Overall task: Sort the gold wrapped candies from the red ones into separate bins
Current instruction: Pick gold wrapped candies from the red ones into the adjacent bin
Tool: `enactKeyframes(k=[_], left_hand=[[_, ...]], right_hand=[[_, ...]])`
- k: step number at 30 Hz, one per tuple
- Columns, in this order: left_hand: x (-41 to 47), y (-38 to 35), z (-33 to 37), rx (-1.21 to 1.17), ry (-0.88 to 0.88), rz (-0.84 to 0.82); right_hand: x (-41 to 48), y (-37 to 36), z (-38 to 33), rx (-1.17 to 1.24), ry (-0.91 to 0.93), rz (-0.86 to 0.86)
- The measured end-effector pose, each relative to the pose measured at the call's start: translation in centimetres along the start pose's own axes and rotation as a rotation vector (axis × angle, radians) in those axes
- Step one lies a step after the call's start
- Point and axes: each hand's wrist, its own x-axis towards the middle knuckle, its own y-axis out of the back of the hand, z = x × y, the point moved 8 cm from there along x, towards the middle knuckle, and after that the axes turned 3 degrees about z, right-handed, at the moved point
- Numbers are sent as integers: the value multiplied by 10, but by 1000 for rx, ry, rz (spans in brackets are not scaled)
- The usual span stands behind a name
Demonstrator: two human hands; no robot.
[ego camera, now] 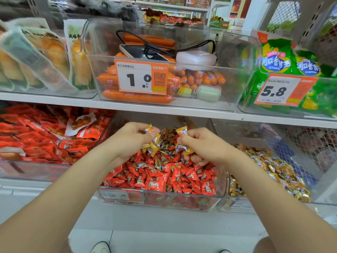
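Bare forearms (76, 189), white shoes (100, 247)

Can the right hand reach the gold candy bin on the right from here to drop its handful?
Probably yes. The right hand, gripping gold wrapped candies, hovers over the mixed bin right beside the gold candy bin, whose top is open. Only the clear walls between them need clearing.

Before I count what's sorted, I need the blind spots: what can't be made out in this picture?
Head view only:
- Number of gold candies in the left hand and right hand: hidden inside their grip.
- Rear of the middle bin: covered by both hands and the shelf.
- Its front label: blurred.
- Near corner of the right bin: behind the right forearm.
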Motion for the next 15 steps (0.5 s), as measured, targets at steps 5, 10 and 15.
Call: enactKeyframes(k=[5,10,15], left_hand=[[-10,-11,16,43,-100,-12],[-24,-47,22,30,-118,-64],[-41,-113,24,-223,33,-160]], right_hand=[[-26,27,-3,-68,-15,-4],[-66,84,28,79,-100,64],[-88,169,92,-436,-159,509]])
